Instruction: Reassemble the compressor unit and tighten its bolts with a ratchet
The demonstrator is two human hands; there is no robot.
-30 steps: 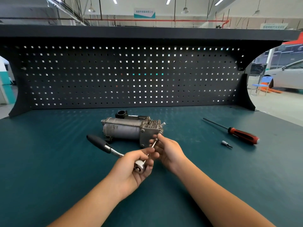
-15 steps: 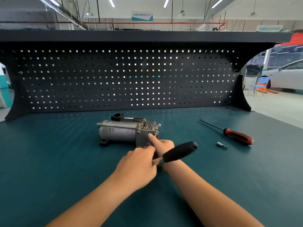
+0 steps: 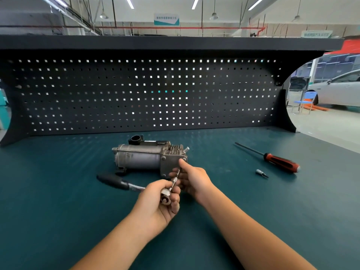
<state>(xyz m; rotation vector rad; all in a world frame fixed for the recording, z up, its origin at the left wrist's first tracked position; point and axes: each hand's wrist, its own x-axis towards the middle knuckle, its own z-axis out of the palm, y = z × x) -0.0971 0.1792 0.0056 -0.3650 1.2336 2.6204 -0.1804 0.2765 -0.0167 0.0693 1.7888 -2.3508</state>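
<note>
While curling left hand round ratchet and pinching its extension with right hand, brace probably heavy, rigid compressor mid worktop by the barrel.

Two bare forearms — bare left hand; bare right hand; slim fingers

The teal bench carries the compressor near its middle. Well to its right lie a red-handled screwdriver and, just beside that, a small bit.
</note>
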